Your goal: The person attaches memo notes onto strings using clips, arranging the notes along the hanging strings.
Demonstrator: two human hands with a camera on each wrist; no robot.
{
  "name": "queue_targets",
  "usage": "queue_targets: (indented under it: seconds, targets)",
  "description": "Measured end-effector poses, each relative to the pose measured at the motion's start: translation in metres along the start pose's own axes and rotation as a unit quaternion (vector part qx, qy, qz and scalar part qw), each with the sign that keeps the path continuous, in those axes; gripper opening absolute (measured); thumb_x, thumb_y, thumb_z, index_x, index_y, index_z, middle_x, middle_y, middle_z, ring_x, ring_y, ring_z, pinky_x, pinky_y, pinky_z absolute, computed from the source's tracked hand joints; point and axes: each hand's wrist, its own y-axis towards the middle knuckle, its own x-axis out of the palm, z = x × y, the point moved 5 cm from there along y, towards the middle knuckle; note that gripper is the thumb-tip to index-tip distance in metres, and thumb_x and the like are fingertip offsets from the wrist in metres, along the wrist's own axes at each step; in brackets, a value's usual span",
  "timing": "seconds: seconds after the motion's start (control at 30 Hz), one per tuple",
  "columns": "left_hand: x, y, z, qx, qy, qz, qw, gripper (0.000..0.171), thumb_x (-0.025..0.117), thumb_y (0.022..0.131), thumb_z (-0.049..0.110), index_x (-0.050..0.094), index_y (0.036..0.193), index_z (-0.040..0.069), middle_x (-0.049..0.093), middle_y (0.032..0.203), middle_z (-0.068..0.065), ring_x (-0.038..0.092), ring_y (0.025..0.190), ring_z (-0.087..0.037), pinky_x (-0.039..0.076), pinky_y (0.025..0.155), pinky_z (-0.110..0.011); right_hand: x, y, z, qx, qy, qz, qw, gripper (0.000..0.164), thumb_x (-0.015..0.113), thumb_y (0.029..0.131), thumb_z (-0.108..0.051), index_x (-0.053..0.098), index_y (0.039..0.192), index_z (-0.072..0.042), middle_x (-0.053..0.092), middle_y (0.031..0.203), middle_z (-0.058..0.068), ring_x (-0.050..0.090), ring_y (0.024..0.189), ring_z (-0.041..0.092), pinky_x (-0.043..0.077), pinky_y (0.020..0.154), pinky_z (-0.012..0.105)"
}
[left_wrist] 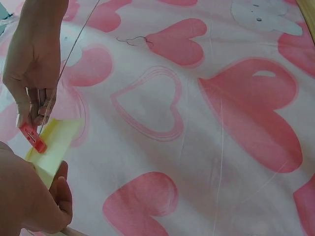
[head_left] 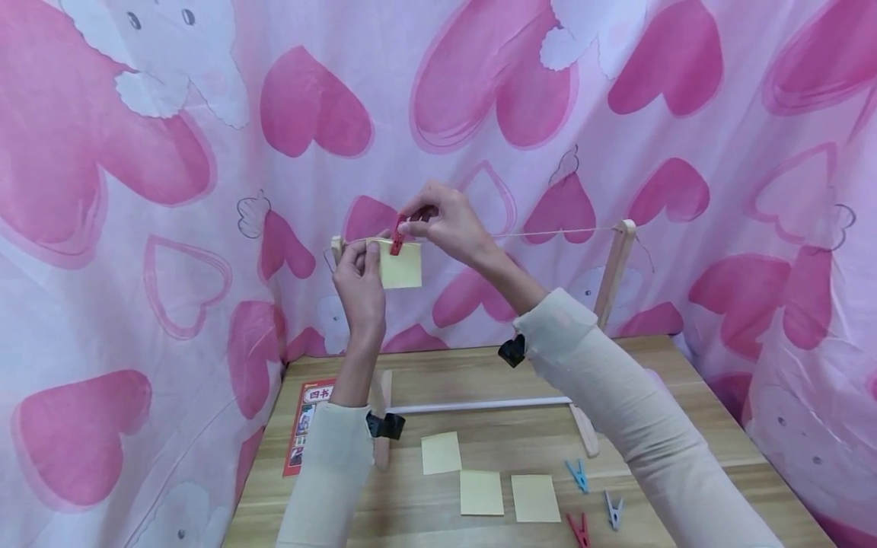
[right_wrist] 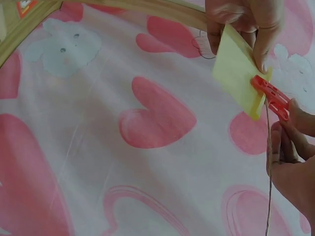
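A yellow sticky note (head_left: pixel 404 268) hangs at the string (head_left: pixel 555 231) near the left post, its top edge folded over. My left hand (head_left: pixel 361 285) pinches the note's upper left corner between thumb and fingers. From the right, my right hand (head_left: pixel 448 221) pinches the handles of a red clothespin (head_left: pixel 397 239). The clothespin's tips lie over the note's top edge at the string. In the right wrist view the clothespin (right_wrist: pixel 270 96) overlaps the folded edge of the note (right_wrist: pixel 236 69). The left wrist view shows both hands close together around the note (left_wrist: pixel 56 147).
A wooden frame's right post (head_left: pixel 614 274) holds the string; a white rod (head_left: pixel 479 404) joins its feet. On the table (head_left: pixel 438 525) lie three yellow notes (head_left: pixel 482 493), a blue clothespin (head_left: pixel 577 476), a grey one (head_left: pixel 613 510), a red one (head_left: pixel 578 530), and a red booklet (head_left: pixel 294 449).
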Motion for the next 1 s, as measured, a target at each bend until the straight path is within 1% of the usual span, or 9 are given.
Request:
queue_targets:
  seconds: [0.07, 0.17, 0.37, 0.53, 0.6, 0.73, 0.83, 1.0]
  targets:
    - [0.0, 0.0, 0.0, -0.001, -0.003, 0.001, 1.0, 0.024, 0.059, 0.114, 0.014, 0.069, 0.123, -0.005, 0.078, 0.133, -0.014, 0.074, 0.123, -0.021, 0.061, 0.096, -0.025, 0.0, 0.0, 0.0, 0.01, -0.01, -0.011, 1.0, 0.018, 0.081, 0.097, -0.002, 0.082, 0.114, 0.003, 0.067, 0.107, 0.013, 0.068, 0.097, 0.024, 0.057, 0.084, 0.027]
    - [0.0, -0.001, -0.003, -0.007, -0.003, 0.002, 1.0, 0.024, 0.058, 0.115, 0.015, 0.069, 0.124, -0.005, 0.078, 0.134, -0.014, 0.074, 0.122, -0.021, 0.061, 0.098, -0.029, 0.0, -0.002, 0.0, 0.016, -0.02, -0.022, 0.999, 0.019, 0.082, 0.097, -0.003, 0.081, 0.116, 0.003, 0.069, 0.113, 0.015, 0.071, 0.101, 0.026, 0.059, 0.087, 0.029]
    - [0.0, -0.005, -0.008, -0.022, 0.007, -0.003, 0.9997, 0.028, 0.057, 0.115, 0.016, 0.067, 0.131, -0.005, 0.075, 0.135, -0.017, 0.071, 0.123, -0.02, 0.06, 0.106, -0.033, 0.001, -0.004, 0.001, 0.004, -0.055, -0.039, 0.998, 0.018, 0.08, 0.099, -0.005, 0.082, 0.116, 0.001, 0.07, 0.122, 0.015, 0.073, 0.106, 0.026, 0.06, 0.092, 0.032]
    - [-0.005, -0.011, -0.012, -0.03, 0.02, -0.003, 0.9993, 0.032, 0.056, 0.116, 0.018, 0.066, 0.138, -0.004, 0.073, 0.137, -0.021, 0.07, 0.126, -0.024, 0.058, 0.108, -0.038, 0.002, -0.005, 0.002, -0.008, -0.064, -0.05, 0.997, 0.019, 0.08, 0.1, -0.007, 0.081, 0.117, 0.001, 0.07, 0.125, 0.016, 0.074, 0.107, 0.028, 0.06, 0.094, 0.036]
    - [-0.007, -0.014, -0.013, -0.03, 0.024, -0.007, 0.9992, 0.034, 0.056, 0.116, 0.018, 0.064, 0.139, -0.005, 0.071, 0.141, -0.022, 0.068, 0.132, -0.026, 0.056, 0.113, -0.038, 0.002, -0.006, 0.003, -0.008, -0.066, -0.054, 0.996, 0.021, 0.08, 0.101, -0.007, 0.081, 0.119, 0.002, 0.07, 0.126, 0.016, 0.074, 0.108, 0.029, 0.06, 0.095, 0.036]
    - [-0.01, -0.021, -0.015, -0.036, 0.028, -0.02, 0.9988, 0.039, 0.054, 0.117, 0.019, 0.059, 0.147, -0.005, 0.064, 0.151, -0.023, 0.059, 0.147, -0.026, 0.048, 0.123, -0.04, 0.001, -0.008, 0.003, -0.005, -0.07, -0.055, 0.996, 0.024, 0.081, 0.1, -0.007, 0.08, 0.122, 0.002, 0.07, 0.128, 0.016, 0.073, 0.11, 0.03, 0.06, 0.096, 0.037]
    - [-0.012, -0.026, -0.019, -0.047, 0.036, -0.031, 0.9978, 0.043, 0.052, 0.118, 0.023, 0.054, 0.155, 0.0, 0.062, 0.156, -0.02, 0.058, 0.148, -0.025, 0.046, 0.125, -0.043, 0.0, -0.01, 0.003, -0.004, -0.067, -0.052, 0.996, 0.025, 0.08, 0.1, -0.007, 0.079, 0.123, 0.002, 0.07, 0.128, 0.016, 0.072, 0.11, 0.03, 0.059, 0.097, 0.037]
    - [-0.016, -0.034, -0.028, -0.075, 0.043, -0.047, 0.9951, 0.049, 0.046, 0.12, 0.03, 0.048, 0.161, 0.005, 0.057, 0.162, -0.015, 0.054, 0.151, -0.025, 0.041, 0.128, -0.047, -0.005, -0.013, 0.004, -0.007, -0.055, -0.038, 0.998, 0.027, 0.08, 0.1, -0.007, 0.078, 0.124, 0.005, 0.07, 0.131, 0.018, 0.072, 0.11, 0.032, 0.059, 0.098, 0.038]
